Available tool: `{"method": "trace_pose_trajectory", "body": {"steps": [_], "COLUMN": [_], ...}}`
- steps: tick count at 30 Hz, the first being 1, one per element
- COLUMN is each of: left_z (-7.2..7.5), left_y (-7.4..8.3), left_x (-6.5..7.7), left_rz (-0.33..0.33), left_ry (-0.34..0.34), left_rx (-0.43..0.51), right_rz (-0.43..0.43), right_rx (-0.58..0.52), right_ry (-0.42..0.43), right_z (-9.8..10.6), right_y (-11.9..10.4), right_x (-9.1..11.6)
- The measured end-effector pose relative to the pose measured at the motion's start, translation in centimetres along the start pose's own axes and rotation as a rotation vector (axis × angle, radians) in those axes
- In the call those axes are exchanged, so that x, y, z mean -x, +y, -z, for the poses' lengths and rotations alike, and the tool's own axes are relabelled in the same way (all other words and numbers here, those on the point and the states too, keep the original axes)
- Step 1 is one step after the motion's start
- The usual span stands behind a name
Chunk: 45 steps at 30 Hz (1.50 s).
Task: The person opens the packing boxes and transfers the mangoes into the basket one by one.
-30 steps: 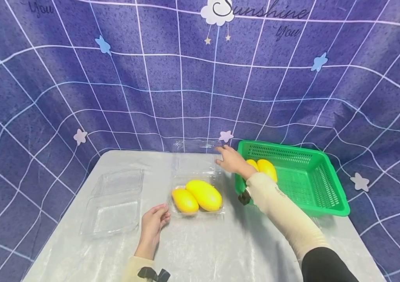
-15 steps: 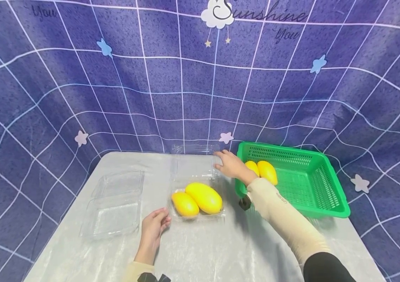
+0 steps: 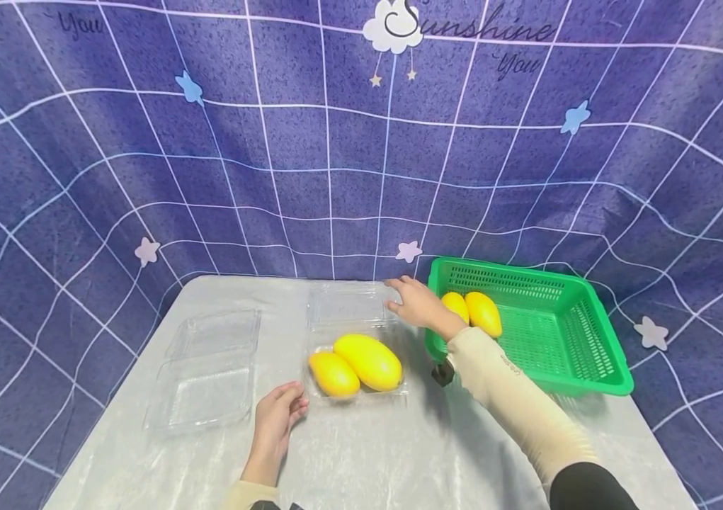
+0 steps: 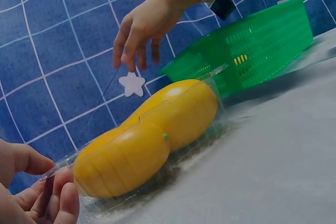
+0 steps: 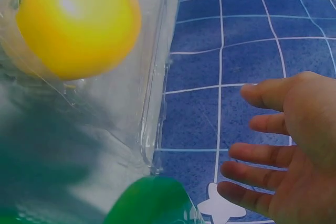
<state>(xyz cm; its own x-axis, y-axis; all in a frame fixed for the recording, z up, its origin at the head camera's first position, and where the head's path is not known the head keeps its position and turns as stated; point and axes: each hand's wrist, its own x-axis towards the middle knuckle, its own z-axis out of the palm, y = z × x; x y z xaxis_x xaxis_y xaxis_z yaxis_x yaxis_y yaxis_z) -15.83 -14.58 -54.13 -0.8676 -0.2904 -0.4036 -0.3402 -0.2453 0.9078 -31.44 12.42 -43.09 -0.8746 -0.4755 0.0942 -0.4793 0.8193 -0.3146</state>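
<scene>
Two yellow mangoes (image 3: 367, 362) lie side by side in the base of a clear plastic clamshell box (image 3: 356, 398) at mid-table. My left hand (image 3: 277, 414) pinches the box's near left rim between thumb and fingers, as the left wrist view (image 4: 39, 190) also shows. Behind the fruit, the box's clear lid (image 3: 347, 306) lies folded back. Beside the lid's right edge is my right hand (image 3: 418, 301), its fingers spread and loosely bent. In the right wrist view nothing sits between those fingers (image 5: 262, 156), and they are apart from the box.
A green plastic basket (image 3: 565, 387) stands at the right, under my right forearm, with two more mangoes (image 3: 484, 314) at its left end. Another clear clamshell box (image 3: 208, 382) sits opened at the left. A blue patterned cloth (image 3: 361, 142) hangs behind the table.
The clear lid has dropped backward from a raised tilt and now lies flatter. My right hand stays near its right edge; my left hand keeps its hold on the rim.
</scene>
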Motion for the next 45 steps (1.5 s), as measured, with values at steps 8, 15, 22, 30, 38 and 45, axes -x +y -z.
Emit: {"method": "trace_pose_trajectory", "body": {"steps": [8, 15, 22, 30, 38, 45], "left_z": [0.1, 0.1, 0.1, 0.2, 0.2, 0.2], "left_y": [-0.1, -0.2, 0.0, -0.1, -0.2, -0.1], "left_x": [0.1, 0.0, -0.1, -0.1, -0.2, -0.2], "left_rz": [-0.002, 0.006, 0.016, 0.017, 0.015, 0.010], "left_ry": [-0.012, -0.012, -0.007, -0.009, -0.013, -0.011], "left_rx": [0.009, 0.003, -0.001, -0.002, -0.003, 0.010], "right_rz": [-0.006, -0.019, -0.009, 0.019, 0.037, 0.065], "right_rx": [-0.006, -0.033, -0.034, -0.024, -0.031, -0.033], "right_ry": [-0.019, -0.034, -0.020, -0.014, -0.025, -0.033], "right_z": [-0.5, -0.9, -0.9, -1.7, -2.1, -2.3], "right_y": [-0.4, -0.9, -1.5, -2.1, -3.0, -3.5], "right_x": [0.2, 0.3, 0.4, 0.5, 0.7, 0.9]}}
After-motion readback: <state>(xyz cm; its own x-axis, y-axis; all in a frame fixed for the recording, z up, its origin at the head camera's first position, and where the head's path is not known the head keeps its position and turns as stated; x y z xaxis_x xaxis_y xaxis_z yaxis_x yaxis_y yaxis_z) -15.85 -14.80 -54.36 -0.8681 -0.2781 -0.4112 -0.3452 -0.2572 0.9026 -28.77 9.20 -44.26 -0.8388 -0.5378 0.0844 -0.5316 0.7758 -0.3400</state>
